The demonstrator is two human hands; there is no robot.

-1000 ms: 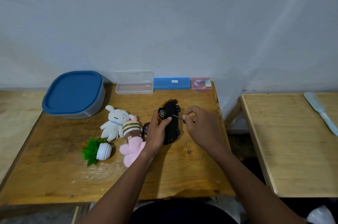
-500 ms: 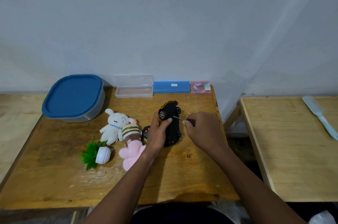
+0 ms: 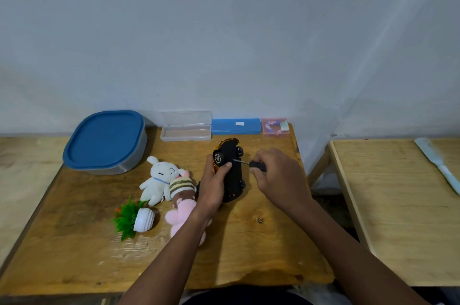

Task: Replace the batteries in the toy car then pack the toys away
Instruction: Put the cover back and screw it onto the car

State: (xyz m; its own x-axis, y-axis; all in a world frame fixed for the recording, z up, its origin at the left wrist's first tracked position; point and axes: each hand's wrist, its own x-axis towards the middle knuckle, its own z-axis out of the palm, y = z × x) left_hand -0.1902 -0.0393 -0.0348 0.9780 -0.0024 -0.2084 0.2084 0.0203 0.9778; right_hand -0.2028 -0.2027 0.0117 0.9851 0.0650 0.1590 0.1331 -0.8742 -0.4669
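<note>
- Head view, containers: a rounded grey tub (image 3: 129,162) closed by a smooth blue lid (image 3: 104,139) stands at the far left of the wooden table (image 3: 261,250); its contents are hidden.
- A clear rectangular case (image 3: 185,132) lies open against the wall, its tray apparently empty; just beside it sits a shut, flat blue case (image 3: 236,126), then a small pink translucent box (image 3: 275,126) holding small items too blurred to identify.
- Toy car (image 3: 232,175): glossy black plastic underside turned up, orange body edge showing at the far end, spoked wheels; it sits mid-table, tilted on its side.
- Left hand (image 3: 214,186) is wrapped around the car's near side, thumb pressed on the chassis.
- Right hand (image 3: 278,177) is curled around the dark handle of a screwdriver (image 3: 249,164), whose thin metal shaft meets the car's underside.
- Soft toys: a white plush rabbit (image 3: 159,180) and a striped pink plush (image 3: 183,197) lie touching, left of the car.
- A green plastic plant in a ribbed white pot (image 3: 143,220) lies toppled.
</note>
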